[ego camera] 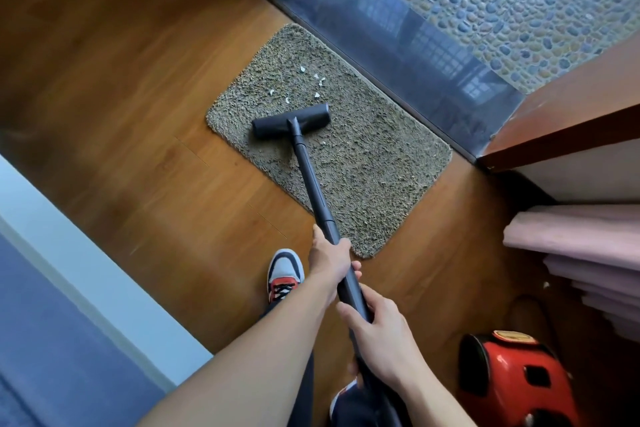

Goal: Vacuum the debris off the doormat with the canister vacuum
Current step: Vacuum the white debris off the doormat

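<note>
wand (pixel 312 180) gripped by left hand (pixel 329 262) and right hand (pixel 377 333) | floor head (pixel 273 126) set on doormat (pixel 374 177) mid-frame | white debris (pixel 321 81) scattered just above it

No readable text; oval label on red canister vacuum (pixel 516 378) too blurred.

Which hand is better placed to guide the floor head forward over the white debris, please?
Probably the left hand: it grips the wand farther forward, nearer the floor head, with the debris just beyond it. The right hand grips lower down.
</note>
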`<action>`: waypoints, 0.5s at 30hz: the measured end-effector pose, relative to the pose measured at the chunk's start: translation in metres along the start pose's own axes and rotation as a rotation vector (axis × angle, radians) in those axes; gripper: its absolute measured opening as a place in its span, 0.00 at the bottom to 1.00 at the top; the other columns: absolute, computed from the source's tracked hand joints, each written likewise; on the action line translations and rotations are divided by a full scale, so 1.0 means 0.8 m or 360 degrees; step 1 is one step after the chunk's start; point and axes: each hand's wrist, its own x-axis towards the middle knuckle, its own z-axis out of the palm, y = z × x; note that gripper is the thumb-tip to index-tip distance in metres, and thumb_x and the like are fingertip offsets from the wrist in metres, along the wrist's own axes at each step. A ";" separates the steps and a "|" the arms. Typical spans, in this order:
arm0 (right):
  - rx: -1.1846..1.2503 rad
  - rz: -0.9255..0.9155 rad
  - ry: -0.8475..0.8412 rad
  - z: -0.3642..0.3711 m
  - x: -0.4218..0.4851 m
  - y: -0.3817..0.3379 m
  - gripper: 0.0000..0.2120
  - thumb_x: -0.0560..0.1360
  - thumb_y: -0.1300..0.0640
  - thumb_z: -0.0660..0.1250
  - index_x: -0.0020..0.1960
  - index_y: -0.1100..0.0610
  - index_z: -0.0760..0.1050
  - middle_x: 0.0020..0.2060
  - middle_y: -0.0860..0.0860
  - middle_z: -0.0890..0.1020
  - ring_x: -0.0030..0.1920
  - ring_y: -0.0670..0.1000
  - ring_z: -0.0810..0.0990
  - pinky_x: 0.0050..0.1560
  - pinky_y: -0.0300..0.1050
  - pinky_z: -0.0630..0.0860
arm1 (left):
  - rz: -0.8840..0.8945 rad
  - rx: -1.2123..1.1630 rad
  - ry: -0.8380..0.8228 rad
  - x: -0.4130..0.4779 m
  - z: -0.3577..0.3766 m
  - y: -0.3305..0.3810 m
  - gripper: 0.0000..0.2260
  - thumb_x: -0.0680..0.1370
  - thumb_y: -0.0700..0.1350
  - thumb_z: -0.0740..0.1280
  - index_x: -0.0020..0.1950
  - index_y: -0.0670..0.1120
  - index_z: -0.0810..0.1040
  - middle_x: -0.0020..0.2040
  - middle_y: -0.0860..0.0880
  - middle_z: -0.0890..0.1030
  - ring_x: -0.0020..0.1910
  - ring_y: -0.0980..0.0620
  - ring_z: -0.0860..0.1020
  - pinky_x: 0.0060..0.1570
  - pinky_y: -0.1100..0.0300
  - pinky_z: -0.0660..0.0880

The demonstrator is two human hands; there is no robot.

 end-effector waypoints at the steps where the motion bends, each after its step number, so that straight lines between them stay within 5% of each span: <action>1: 0.0006 0.0003 0.0008 0.003 0.005 -0.006 0.02 0.78 0.52 0.66 0.50 0.46 0.77 0.28 0.50 0.77 0.26 0.64 0.83 0.26 0.51 0.79 | 0.0015 0.0005 -0.0001 0.004 -0.002 0.008 0.33 0.83 0.39 0.60 0.83 0.54 0.49 0.46 0.49 0.76 0.27 0.53 0.76 0.24 0.61 0.77; 8: 0.0029 -0.0019 -0.0001 0.018 0.056 -0.063 0.08 0.79 0.53 0.65 0.58 0.48 0.76 0.23 0.47 0.78 0.22 0.57 0.80 0.23 0.46 0.76 | 0.0074 0.0040 -0.0002 0.052 -0.025 0.070 0.32 0.83 0.38 0.61 0.83 0.53 0.52 0.44 0.47 0.76 0.24 0.53 0.74 0.22 0.62 0.74; 15: 0.0015 -0.0067 0.0027 0.037 0.106 -0.126 0.05 0.79 0.55 0.65 0.54 0.53 0.75 0.27 0.50 0.77 0.22 0.57 0.80 0.21 0.43 0.74 | 0.0087 0.0012 0.0001 0.101 -0.055 0.135 0.27 0.82 0.38 0.62 0.80 0.48 0.58 0.41 0.44 0.75 0.22 0.54 0.74 0.22 0.63 0.73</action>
